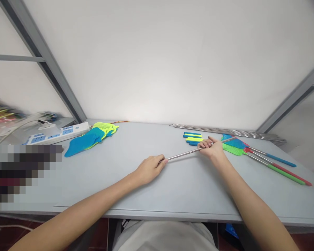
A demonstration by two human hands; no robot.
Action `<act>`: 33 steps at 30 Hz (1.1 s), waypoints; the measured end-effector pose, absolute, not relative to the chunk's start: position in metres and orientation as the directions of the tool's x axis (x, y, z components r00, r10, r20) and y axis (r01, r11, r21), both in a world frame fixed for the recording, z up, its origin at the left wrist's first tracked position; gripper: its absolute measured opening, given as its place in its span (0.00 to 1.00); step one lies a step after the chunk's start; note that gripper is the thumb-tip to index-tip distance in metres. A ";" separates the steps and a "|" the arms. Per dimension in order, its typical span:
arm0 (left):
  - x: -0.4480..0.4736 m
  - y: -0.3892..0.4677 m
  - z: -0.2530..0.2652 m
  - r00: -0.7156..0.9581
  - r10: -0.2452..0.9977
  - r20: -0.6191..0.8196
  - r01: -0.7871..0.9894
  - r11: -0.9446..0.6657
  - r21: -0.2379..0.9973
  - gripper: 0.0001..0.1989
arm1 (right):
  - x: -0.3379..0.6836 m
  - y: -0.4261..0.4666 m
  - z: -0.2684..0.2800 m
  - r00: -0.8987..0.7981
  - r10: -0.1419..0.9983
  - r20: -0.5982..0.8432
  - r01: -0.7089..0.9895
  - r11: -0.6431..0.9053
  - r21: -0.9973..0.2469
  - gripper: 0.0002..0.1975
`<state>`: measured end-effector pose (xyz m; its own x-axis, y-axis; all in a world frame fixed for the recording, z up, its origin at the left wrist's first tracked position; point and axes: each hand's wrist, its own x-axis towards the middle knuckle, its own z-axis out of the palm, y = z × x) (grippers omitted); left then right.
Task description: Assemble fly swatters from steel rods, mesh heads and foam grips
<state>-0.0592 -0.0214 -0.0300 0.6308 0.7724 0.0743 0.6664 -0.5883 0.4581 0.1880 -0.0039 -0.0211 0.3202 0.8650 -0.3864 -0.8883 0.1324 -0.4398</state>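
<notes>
A thin metal rod (182, 154) slants across the middle of the table, held between both hands. My left hand (150, 169) is closed around its lower left end. Farther up the rod, my right hand (211, 148) grips it with curled fingers, and the rod's far end sticks out to the right. Just behind my right hand lie several blue and yellow handle grips (193, 135). To its right are assembled fly swatters with a blue head (235, 142), a green head (232, 149) and a red one partly hidden, their coloured handles pointing right.
A bundle of metal rods (251, 134) lies along the wall at the back right. Loose blue and yellow swatter heads (85, 142) are piled at the left, beside a white power strip (60, 135). Grey frame posts (65, 83) stand at both sides; a blurred-out patch covers the left edge.
</notes>
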 end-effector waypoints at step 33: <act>-0.061 -0.027 -0.046 0.605 0.784 0.139 0.720 -0.613 0.327 0.17 | 0.165 -0.011 -0.022 0.348 0.908 -0.236 -0.889 0.239 -0.390 0.15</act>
<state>-0.0608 -0.0272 -0.0458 0.6046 0.7843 0.1391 0.7196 -0.6127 0.3268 0.1648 -0.0108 -0.0221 0.3475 0.9076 -0.2357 -0.8891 0.2391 -0.3902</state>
